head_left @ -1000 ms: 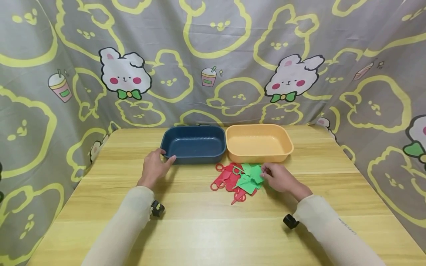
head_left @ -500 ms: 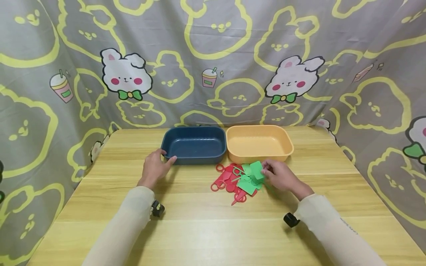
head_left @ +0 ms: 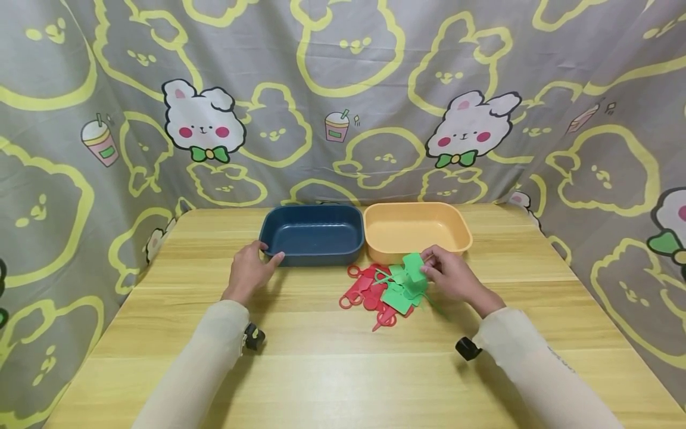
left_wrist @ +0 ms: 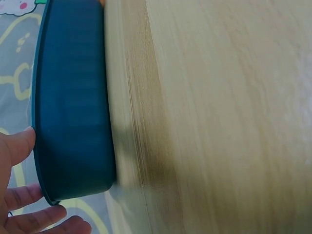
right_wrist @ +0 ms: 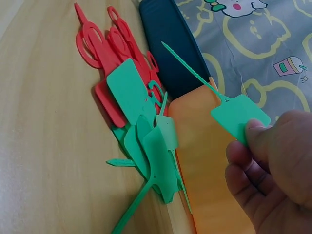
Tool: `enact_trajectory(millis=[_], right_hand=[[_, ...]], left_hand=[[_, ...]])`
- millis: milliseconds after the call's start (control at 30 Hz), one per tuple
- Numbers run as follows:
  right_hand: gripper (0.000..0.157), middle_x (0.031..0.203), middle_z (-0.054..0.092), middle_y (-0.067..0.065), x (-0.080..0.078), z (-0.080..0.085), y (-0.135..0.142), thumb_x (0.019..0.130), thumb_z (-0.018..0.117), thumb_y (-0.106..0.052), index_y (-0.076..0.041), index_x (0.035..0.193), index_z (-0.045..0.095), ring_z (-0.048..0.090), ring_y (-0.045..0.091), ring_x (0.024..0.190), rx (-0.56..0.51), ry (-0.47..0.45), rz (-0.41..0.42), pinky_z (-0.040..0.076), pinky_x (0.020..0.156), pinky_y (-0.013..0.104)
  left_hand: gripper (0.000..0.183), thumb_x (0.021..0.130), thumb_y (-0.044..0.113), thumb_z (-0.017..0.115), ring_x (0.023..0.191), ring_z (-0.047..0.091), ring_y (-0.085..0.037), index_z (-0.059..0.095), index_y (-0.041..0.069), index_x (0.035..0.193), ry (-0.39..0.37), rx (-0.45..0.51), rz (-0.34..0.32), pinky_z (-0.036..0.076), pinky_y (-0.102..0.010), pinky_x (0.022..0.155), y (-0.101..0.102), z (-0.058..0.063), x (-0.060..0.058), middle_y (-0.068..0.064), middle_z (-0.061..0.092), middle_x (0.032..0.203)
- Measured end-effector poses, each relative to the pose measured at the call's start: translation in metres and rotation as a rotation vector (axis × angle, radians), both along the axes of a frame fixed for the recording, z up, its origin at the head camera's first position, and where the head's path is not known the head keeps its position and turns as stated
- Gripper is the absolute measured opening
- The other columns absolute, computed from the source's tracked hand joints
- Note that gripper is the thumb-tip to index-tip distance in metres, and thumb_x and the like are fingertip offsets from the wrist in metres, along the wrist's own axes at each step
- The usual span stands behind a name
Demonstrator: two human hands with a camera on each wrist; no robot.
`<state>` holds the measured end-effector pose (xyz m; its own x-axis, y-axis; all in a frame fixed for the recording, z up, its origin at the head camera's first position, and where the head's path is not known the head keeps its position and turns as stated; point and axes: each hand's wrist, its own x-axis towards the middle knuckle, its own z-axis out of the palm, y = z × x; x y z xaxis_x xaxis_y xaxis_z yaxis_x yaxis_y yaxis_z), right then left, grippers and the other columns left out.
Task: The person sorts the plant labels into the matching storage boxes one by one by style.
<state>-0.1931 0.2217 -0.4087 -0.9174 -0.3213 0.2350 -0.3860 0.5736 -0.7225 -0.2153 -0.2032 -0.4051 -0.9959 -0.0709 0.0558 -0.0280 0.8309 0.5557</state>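
Observation:
My right hand (head_left: 452, 275) pinches a green cable tie tag (right_wrist: 239, 114) by its flat label between thumb and fingers. Its thin toothed tail points up and left in the right wrist view. Below it lies a pile of green cable tie tags (right_wrist: 158, 153), overlapping red pieces (right_wrist: 105, 53), some with ring-shaped ends. The pile sits just in front of an orange bin (head_left: 418, 232). My left hand (head_left: 249, 273) holds the front left corner of a dark blue bin (head_left: 316, 259), thumb at the front rim and fingers at the side.
Both bins stand side by side at the back of the wooden table (head_left: 321, 363). Behind them hangs a grey patterned curtain (head_left: 386, 71), which also runs along both sides. A small black device (head_left: 468, 348) sits at each wrist.
My right hand has risen slightly and moved toward the orange bin, lifting the green cable tie tag off the pile. The left hand stays at the blue bin's corner.

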Motion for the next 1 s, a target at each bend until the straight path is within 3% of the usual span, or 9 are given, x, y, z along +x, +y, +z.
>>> enact_trajectory(millis=[300,600,1000], right_hand=[[0.016,0.078,0.060,0.007,-0.004,0.003,0.001,0.091,0.062,0.007,0.005,0.106,0.057,0.060,0.018,0.065,-0.023,0.019,-0.021,0.051,0.057,0.026],[0.018,0.079,0.062,0.008,-0.007,0.007,0.003,0.092,0.062,0.004,0.005,0.110,0.056,0.064,0.037,0.071,-0.029,-0.001,-0.037,0.052,0.058,0.027],[0.018,0.078,0.062,0.007,-0.013,0.011,0.008,0.091,0.063,0.003,0.004,0.108,0.058,0.062,0.031,0.066,-0.002,0.061,-0.074,0.049,0.056,0.026]], left_hand=[[0.059,0.094,0.042,0.061,0.121,0.046,-0.046,0.051,-0.006,0.128,-0.005,-0.005,-0.002,0.038,-0.055,0.099,0.000,0.001,0.001,-0.029,0.053,0.129],[0.059,0.094,0.042,0.061,0.119,0.047,-0.045,0.051,-0.006,0.128,-0.005,-0.008,-0.004,0.040,-0.055,0.098,0.000,0.002,0.001,-0.029,0.054,0.127],[0.059,0.094,0.042,0.062,0.119,0.048,-0.044,0.051,-0.006,0.128,-0.016,-0.009,0.008,0.040,-0.055,0.098,0.002,0.003,0.001,-0.028,0.053,0.128]])
